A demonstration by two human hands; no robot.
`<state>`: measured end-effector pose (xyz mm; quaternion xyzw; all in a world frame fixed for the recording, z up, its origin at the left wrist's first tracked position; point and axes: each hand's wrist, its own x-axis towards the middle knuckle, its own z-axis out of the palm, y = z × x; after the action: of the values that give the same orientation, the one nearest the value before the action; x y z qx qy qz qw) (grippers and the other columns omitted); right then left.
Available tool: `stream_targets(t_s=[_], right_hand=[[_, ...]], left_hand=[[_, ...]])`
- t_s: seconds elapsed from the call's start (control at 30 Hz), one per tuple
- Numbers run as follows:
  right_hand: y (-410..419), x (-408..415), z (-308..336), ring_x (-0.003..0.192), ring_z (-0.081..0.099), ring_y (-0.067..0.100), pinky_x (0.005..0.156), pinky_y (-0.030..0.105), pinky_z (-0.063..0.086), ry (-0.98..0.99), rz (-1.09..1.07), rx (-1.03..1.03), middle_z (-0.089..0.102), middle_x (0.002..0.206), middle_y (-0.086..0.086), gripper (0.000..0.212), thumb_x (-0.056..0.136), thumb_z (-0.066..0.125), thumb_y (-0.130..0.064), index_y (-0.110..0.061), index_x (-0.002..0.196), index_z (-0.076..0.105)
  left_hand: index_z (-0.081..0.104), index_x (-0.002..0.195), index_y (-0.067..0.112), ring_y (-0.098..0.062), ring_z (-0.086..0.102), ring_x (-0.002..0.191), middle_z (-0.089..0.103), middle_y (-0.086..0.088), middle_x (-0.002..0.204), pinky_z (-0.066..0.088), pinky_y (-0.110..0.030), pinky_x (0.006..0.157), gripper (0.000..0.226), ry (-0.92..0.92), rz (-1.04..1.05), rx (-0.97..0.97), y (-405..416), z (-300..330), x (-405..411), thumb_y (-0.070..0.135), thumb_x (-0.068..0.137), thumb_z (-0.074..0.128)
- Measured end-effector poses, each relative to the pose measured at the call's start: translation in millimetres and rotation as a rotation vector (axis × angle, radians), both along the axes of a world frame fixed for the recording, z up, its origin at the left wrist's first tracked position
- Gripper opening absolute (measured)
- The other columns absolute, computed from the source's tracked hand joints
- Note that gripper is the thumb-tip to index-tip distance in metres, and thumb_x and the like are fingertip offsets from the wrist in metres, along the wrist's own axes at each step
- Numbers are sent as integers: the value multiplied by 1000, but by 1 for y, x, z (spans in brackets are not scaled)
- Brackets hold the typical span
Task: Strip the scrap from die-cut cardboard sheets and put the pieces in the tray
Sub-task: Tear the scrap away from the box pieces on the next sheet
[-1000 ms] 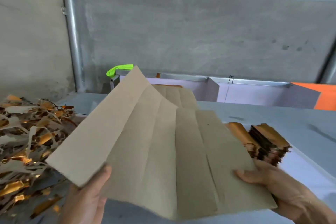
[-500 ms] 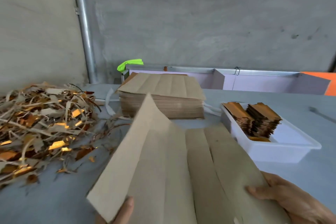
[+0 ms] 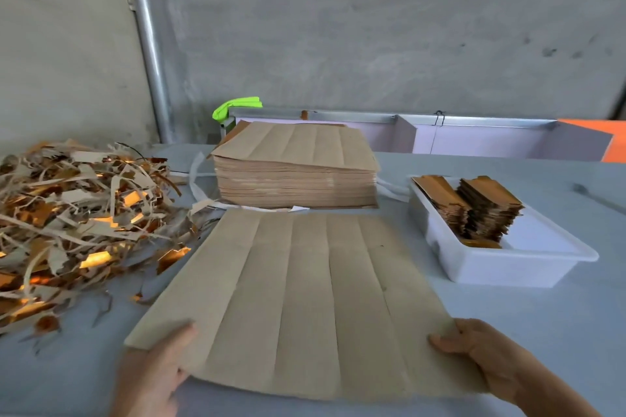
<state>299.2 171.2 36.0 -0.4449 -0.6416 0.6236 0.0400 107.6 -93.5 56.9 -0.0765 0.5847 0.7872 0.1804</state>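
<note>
Two hands hold one sheet [image 3: 298,301] at its near corners: the left hand [image 3: 152,376] has its thumb on top of the near-left corner with the fingers under the edge, and the right hand [image 3: 487,355] grips the near-right corner the same way, thumb over, fingers hidden beneath. The sheet lies nearly flat over the counter [image 3: 542,322], plain brown side up, with long cut or score lines running near to far that split it into strips. It looks light and thin, stiff enough to keep its plane yet ready to flex along those lines, so a grip at the edges or outer margin seems best, and tearing is probably safest done strip by strip rather than with one hard pull. The cut pieces could crease if bent across their length.

To the right, well apart from the sheet, a white tray [image 3: 501,267] holds two leaning piles of finished pieces [image 3: 474,210], gold-faced. To the left a loose heap of scrap [image 3: 78,220], brown and gold slivers, spreads over the counter and nearly reaches the sheet's left edge. Farther off, just beyond the sheet's far edge, stands the stack [image 3: 294,176] of unstripped sheets, thick and square. Behind it a green item [image 3: 237,107] rests on a metal rail below the grey wall.
</note>
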Motion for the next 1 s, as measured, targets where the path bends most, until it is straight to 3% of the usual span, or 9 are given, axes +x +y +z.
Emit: stream_targets(t_s=[0.03,0.1,0.13,0.23,0.4,0.53,0.63,0.8,1.0], right_hand=[[-4,-2,0,94,64,40,89,44,49,-15,-15,48,71,93,23,13,83,65,1,9,94,68],[-5,-6,-6,91,64,39,83,41,49,-59,-57,165,70,91,22,12,80,70,-2,5,89,67],[-5,-5,-11,89,64,37,80,39,49,-66,-80,223,70,90,21,14,79,72,-3,4,90,66],[-11,-2,-17,84,65,31,74,35,49,-89,-104,390,68,91,15,31,77,76,-10,-6,104,62],[-11,-5,-18,94,60,23,75,29,42,-297,-4,659,66,104,7,46,79,73,-30,-14,120,60],[-12,-13,-16,81,53,21,63,29,35,-411,39,784,58,87,3,24,80,69,-36,-17,75,55],[-9,-20,-19,68,42,18,57,28,28,-422,3,820,43,72,0,37,82,65,-33,-17,61,40],[-8,-42,-19,90,47,24,69,29,32,-447,-34,848,50,91,6,34,88,51,-33,-15,62,39],[4,-40,-15,59,34,21,54,27,25,-210,-122,669,36,61,8,36,85,59,-18,-7,57,39]], left_hand=[[55,114,2,-22,66,53,52,-37,92,58,-30,62,32,14,96,3,-15,-8,-6,-6,84,61],[57,108,-4,-37,62,98,47,-45,95,34,-49,103,29,3,100,-80,-26,-17,-26,-6,80,64],[57,98,0,-33,59,92,47,-36,80,24,-53,107,22,22,62,-101,-27,-16,-31,-7,79,65],[54,104,11,-21,55,62,55,-17,84,35,-53,103,29,-64,2,-89,-34,-35,-38,-7,83,60],[38,139,6,-24,63,103,66,-10,114,50,-36,83,83,166,83,-333,-52,-53,-49,-2,65,75],[51,128,2,-47,39,123,43,-28,134,34,-60,100,71,751,76,-1091,-37,-55,-47,1,64,82],[55,130,5,-41,33,133,39,-25,143,29,-53,106,57,993,-157,-1127,6,-43,-21,32,80,64],[12,151,29,-23,-10,146,-12,-3,159,5,-37,116,70,1136,-678,-1244,86,-44,4,62,92,32],[5,150,35,-23,-11,145,-9,-1,160,-1,-48,114,82,1287,-825,-1422,104,-79,16,78,82,13]])
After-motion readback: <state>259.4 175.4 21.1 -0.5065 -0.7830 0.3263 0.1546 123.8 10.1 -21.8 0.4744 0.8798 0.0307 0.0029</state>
